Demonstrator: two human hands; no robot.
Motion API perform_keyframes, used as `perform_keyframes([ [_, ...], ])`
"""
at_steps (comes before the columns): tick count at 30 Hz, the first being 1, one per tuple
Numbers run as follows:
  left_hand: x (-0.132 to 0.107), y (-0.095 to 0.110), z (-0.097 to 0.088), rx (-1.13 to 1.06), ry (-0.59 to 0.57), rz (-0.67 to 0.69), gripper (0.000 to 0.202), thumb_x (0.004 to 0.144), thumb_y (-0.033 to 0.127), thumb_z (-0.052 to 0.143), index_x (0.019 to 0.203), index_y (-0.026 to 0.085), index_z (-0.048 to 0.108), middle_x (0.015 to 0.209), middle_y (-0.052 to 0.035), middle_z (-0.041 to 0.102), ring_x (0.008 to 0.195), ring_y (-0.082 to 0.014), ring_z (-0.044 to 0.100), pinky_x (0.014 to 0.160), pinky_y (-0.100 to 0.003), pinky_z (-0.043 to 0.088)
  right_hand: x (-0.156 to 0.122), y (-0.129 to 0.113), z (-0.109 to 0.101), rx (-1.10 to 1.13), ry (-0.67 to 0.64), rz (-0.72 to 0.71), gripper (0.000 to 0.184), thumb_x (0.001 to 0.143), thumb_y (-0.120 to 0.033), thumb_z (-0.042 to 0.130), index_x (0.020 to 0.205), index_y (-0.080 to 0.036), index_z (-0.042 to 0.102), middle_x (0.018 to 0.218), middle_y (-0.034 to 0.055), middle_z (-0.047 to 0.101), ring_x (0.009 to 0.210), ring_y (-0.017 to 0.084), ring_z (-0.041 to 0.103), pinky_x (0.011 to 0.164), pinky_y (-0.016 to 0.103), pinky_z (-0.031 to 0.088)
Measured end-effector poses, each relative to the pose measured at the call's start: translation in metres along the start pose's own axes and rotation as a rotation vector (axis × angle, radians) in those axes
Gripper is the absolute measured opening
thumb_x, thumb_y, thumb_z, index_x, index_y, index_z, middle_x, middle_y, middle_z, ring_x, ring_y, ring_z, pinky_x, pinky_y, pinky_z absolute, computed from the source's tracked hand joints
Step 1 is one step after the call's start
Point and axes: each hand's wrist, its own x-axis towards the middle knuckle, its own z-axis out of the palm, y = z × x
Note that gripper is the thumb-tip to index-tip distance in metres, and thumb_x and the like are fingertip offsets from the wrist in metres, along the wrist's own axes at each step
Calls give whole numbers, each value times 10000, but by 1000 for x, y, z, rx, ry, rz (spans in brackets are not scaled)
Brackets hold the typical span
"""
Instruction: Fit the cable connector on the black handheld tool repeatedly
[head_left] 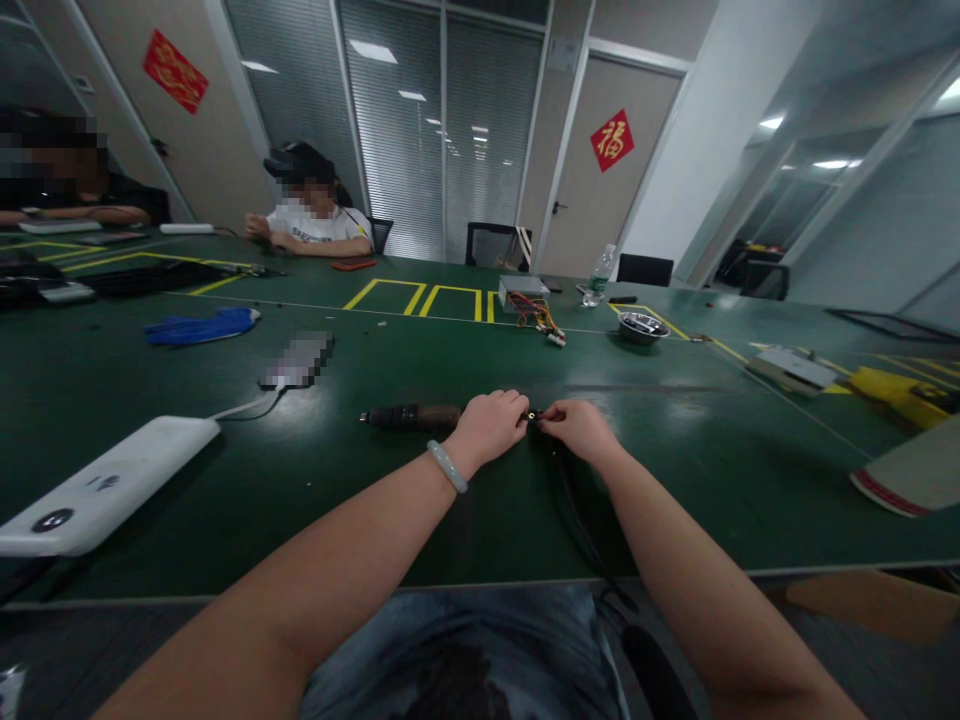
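Note:
An electric screwdriver (412, 417) with a dark, brownish body lies on the green table, its tip pointing left. My left hand (491, 428) wraps round its rear end from above. Just to the right, my right hand (583, 430) pinches the end of a black cable (574, 500) at the screwdriver's tail. A small dark connector (532, 415) with a bright metal spot shows between my fingertips; whether it is joined to the tool, I cannot tell. From there the cable runs down over the table's near edge.
Leftward are a white power bank (112, 485), a phone (298, 358) wired to it and a blue glove (201, 327). Farther back stand a metal box with wires (523, 292), a bottle (600, 275) and a steel bowl (642, 327). Two people (319, 220) sit across the table.

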Motion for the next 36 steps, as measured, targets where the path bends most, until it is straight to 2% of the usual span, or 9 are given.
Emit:
perform_keyframes([
  [16,-1,0,0,-13,9,-17,140,915,316,507,962,199,568,975,-45,607,908,-190,583,755,-294,449,1,3,1,-19,-9,-63,125,733,-313,650,797,-222,707,741,-21,688,666,124,607,571,220,383],
  [22,-1,1,-4,-15,-15,-24,131,907,300,517,967,197,572,991,-53,611,930,-191,584,774,-291,453,1,0,1,-10,-22,-33,133,725,-301,655,806,-210,706,754,-8,695,666,133,616,567,221,390],
  [29,0,-2,2,-20,15,-6,94,897,282,524,936,206,562,960,-39,605,893,-193,578,745,-296,445,0,-3,5,20,0,-46,169,761,-341,652,851,-208,705,783,5,698,701,136,624,603,224,410],
  [36,0,-3,2,-37,20,-6,82,890,271,532,928,203,560,964,-37,610,892,-192,583,745,-294,450,-2,-11,6,-92,42,-72,177,751,-383,687,851,-238,695,788,-3,691,699,141,600,606,234,380],
])
